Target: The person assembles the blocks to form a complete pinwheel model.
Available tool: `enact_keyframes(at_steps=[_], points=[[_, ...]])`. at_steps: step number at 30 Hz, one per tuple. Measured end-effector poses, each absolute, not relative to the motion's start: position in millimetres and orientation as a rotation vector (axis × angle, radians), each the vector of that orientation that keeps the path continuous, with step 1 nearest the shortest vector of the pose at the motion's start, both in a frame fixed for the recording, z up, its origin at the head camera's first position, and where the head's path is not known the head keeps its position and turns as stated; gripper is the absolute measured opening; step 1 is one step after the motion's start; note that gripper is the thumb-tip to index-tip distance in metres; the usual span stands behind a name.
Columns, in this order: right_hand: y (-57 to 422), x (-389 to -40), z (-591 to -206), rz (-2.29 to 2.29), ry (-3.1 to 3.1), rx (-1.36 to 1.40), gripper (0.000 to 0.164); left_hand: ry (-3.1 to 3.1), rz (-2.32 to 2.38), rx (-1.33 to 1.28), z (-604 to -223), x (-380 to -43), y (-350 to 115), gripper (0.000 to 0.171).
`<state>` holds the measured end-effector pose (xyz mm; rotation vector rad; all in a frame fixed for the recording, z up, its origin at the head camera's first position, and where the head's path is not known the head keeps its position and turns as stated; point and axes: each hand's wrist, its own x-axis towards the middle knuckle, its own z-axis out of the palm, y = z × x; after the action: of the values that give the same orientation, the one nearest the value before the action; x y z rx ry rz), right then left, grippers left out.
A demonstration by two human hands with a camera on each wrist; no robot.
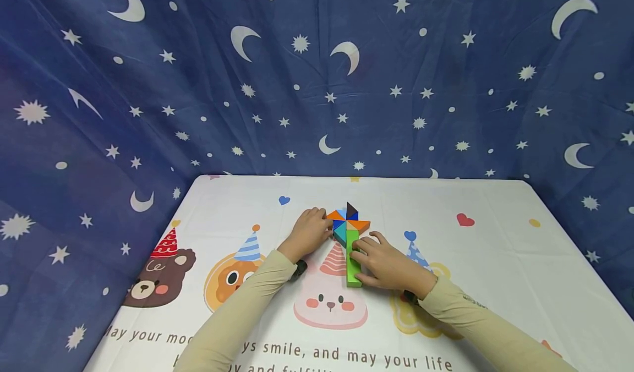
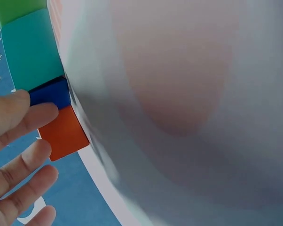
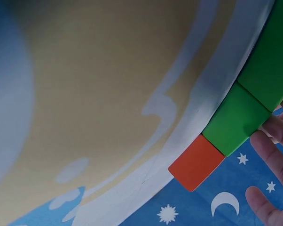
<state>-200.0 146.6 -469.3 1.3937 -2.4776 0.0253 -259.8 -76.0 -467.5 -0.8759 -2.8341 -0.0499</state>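
Observation:
Triangular blocks in orange, blue, teal and a dark colour form a pinwheel (image 1: 346, 220) lying on the table. Below it runs a stem of green blocks (image 1: 353, 262), laid end to end. My left hand (image 1: 309, 231) is at the pinwheel's left side; in the left wrist view its thumb and forefinger are at the blue block (image 2: 54, 93), beside the orange block (image 2: 65, 133) and teal block (image 2: 33, 49). My right hand (image 1: 386, 263) rests along the stem's right side, fingertips over its edge. The right wrist view shows loosely extended fingers (image 3: 271, 155) beside the green blocks.
A white tablecloth (image 1: 495, 262) printed with cartoon animals and lettering covers the table. Behind and beside it hangs a dark blue curtain (image 1: 307, 124) with moons and stars. Both forearms, in beige sleeves (image 1: 238, 317), reach in from the near edge.

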Motion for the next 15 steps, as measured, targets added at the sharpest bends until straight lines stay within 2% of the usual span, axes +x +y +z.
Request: enact_keyframes(at_steps=[15], points=[[145.8, -199.7, -469.4, 0.031, -2.427, 1.403, 0.033, -2.839, -0.01, -0.933, -468.0, -258.3, -76.8, 0.016]])
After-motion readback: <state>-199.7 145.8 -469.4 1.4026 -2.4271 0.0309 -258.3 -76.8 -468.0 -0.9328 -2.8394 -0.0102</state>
